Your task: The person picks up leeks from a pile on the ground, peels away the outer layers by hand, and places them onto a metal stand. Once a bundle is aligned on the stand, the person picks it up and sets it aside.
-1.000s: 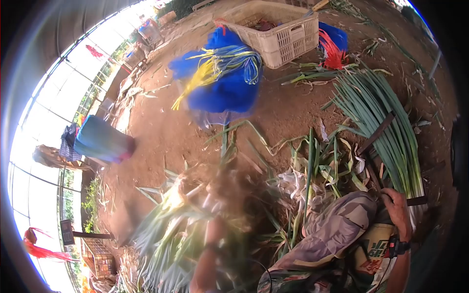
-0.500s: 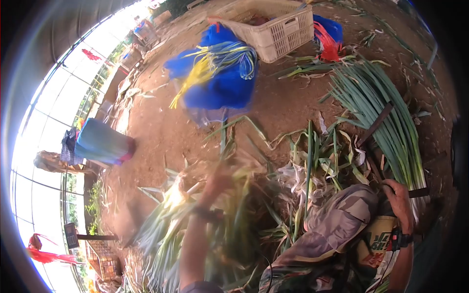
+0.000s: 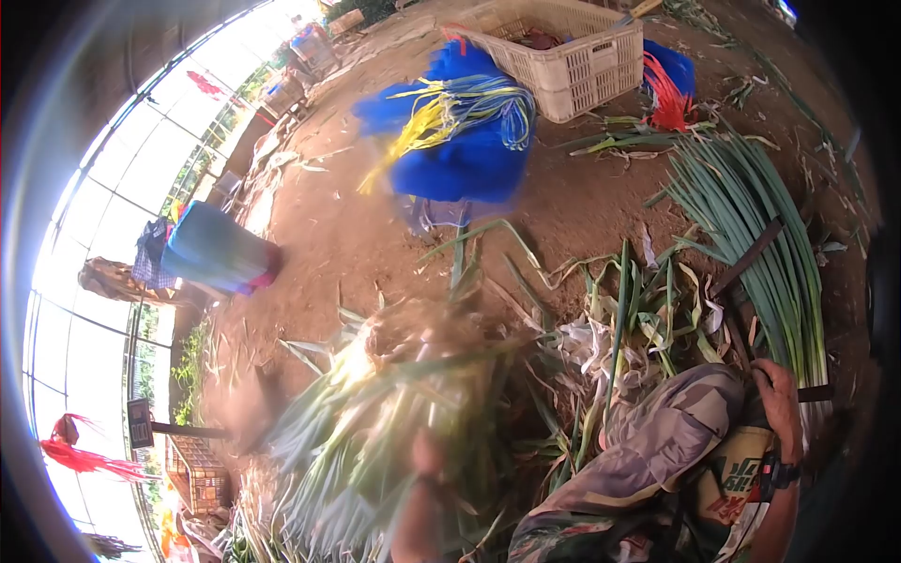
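Note:
My left hand, smeared by motion, is over a large heap of green onions with pale stalks and long leaves. Whether it holds a stalk cannot be made out. My right hand is beside my bent knee, its fingers curled at the end of a dark bar; what they grip is hidden. Just beyond it, a neat bundle of green onions lies across a dark metal rack, leaves pointing away and white ends near me.
Peeled leaves and white skins litter the soil between heap and bundle. Ahead stand a blue-covered stool with yellow and blue ties and a beige plastic crate. Red ties hang right of the crate. A blue-green covered object is at left.
My left hand has drawn back toward me from the heap's far end. My right hand stays by the knee. The whole view has shifted slightly, with the surroundings now further right.

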A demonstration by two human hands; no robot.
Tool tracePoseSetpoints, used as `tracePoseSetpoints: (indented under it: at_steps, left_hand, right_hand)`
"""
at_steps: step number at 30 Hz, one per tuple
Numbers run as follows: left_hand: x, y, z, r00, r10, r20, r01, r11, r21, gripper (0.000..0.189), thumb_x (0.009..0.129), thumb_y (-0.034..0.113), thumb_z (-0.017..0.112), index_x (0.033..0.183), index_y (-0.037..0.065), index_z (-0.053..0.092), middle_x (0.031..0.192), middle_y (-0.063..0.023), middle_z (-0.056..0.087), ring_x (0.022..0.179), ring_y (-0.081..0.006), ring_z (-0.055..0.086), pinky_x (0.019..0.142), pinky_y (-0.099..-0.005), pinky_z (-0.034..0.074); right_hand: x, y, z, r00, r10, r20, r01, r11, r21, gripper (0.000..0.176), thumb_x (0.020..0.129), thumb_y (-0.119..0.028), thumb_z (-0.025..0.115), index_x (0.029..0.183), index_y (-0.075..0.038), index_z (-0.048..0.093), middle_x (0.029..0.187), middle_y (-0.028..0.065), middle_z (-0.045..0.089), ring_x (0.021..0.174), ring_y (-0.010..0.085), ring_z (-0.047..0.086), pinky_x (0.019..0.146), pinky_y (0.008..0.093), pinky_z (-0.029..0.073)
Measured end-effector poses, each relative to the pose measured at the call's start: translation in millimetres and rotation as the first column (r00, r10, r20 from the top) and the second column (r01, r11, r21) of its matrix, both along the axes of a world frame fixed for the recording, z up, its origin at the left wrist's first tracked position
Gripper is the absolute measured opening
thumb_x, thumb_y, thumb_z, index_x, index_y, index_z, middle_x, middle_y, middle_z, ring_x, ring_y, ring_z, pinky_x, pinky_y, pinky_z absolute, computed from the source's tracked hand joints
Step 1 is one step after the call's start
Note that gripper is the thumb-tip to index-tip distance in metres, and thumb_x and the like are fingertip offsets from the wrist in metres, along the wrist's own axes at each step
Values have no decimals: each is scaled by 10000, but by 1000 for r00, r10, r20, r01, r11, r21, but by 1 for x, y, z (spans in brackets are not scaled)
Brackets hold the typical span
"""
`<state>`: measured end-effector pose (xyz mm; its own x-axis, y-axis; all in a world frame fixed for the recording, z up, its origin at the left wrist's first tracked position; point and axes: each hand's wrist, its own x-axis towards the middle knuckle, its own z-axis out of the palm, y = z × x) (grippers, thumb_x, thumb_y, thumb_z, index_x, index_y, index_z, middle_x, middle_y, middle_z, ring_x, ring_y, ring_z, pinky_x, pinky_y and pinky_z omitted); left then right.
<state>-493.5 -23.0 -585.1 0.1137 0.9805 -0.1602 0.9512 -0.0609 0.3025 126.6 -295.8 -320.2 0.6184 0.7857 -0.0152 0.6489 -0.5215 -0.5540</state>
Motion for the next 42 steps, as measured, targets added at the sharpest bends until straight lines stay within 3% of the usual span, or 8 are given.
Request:
tracePoseSetpoints:
  at_steps: [4,8,13,17,25,29,35,42]
  left_hand:
    - [25,-27,17,996,85,-31,-89,981,-173,205,846,219,678,986,80,623,927,-220,700,908,-445,680,766,-548,538]
    - [12,-7,37,979,19,-202,-23,1000,-14,209,838,223,679,996,94,636,1016,-159,641,947,-386,660,781,-504,543]
    - [25,31,101,883,-82,-463,189,964,188,515,757,241,755,1252,119,679,1362,-197,540,1364,-390,435,1067,-571,381]
    - [42,52,134,928,-82,-365,21,986,-168,527,775,220,743,1278,110,631,1365,-222,551,1306,-418,497,1059,-561,399]
    - [17,30,75,970,-154,-185,180,975,132,471,760,186,782,1191,89,619,1155,-207,611,1154,-418,561,991,-487,463]
    - [8,26,52,990,80,119,-108,962,253,489,727,199,775,1151,25,604,1169,-203,619,1159,-417,564,993,-496,463]
    - [10,45,49,959,19,-284,-24,1000,-17,516,765,258,749,1187,17,578,1153,-204,633,1177,-401,574,999,-518,446]
    - [31,12,54,988,-46,-148,29,993,-116,412,793,260,754,1094,42,574,1039,-226,680,976,-451,669,821,-534,525]
  right_hand:
    - [-1,-1,-3,999,-6,34,7,1000,-25,221,979,-87,608,1142,42,682,1032,223,715,962,361,688,860,410,512]
    - [4,-3,-7,1000,-5,12,5,1000,-27,244,990,-102,598,1169,44,675,1066,231,712,991,363,684,884,408,510]
    - [-2,1,-2,999,-5,37,6,999,-39,247,987,-103,605,1166,52,673,1044,225,716,952,346,688,863,395,512]
    - [-5,5,2,999,12,39,-11,1000,-20,236,981,-97,611,1147,57,675,1013,218,720,903,325,689,831,379,513]
    - [-9,3,9,999,-46,23,47,998,-30,237,976,-103,610,1145,52,670,1003,217,712,901,331,684,836,389,511]
    - [-3,-1,2,999,-30,32,31,999,-26,246,975,-109,611,1157,48,667,1015,219,709,915,345,679,846,395,509]
    - [-2,-4,3,998,-47,-38,46,999,-13,262,979,-144,622,1163,35,675,1030,220,710,939,377,667,860,415,504]
    - [5,-21,-13,992,-21,126,16,999,41,240,979,-121,622,1142,45,681,985,217,709,875,341,675,817,387,509]
